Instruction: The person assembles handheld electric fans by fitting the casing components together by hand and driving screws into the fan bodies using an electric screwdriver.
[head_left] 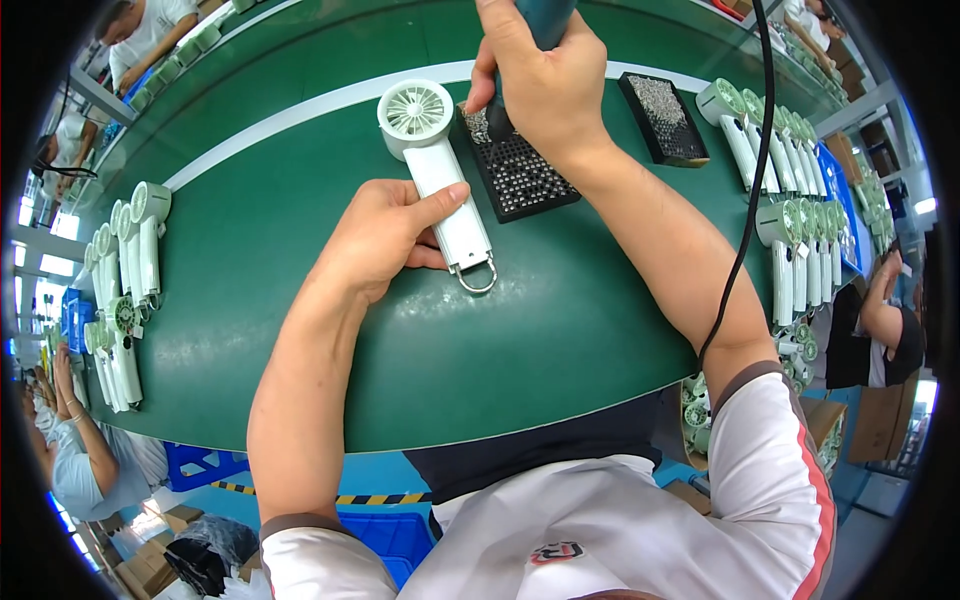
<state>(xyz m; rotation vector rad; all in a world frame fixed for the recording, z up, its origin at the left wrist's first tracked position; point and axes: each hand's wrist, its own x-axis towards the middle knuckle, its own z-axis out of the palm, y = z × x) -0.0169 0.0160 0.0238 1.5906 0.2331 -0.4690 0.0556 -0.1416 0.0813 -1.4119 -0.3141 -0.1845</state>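
Note:
My left hand grips a white and pale-green handheld fan by its handle, thumb on top. The fan's round grille points up and away, and a metal loop hangs from the near end of the handle. My right hand is wrapped round a dark teal electric screwdriver, whose dark nose points down at a black screw tray. Small silver screws sit in rows in that tray, with loose ones heaped at its far end. The screwdriver's tip is hidden against the tray, so contact cannot be told.
A second black screw tray lies to the right. Several fans stand in rows at the left edge, and more fans line the right. A black cable hangs down past my right arm. Other people are at work around the green table.

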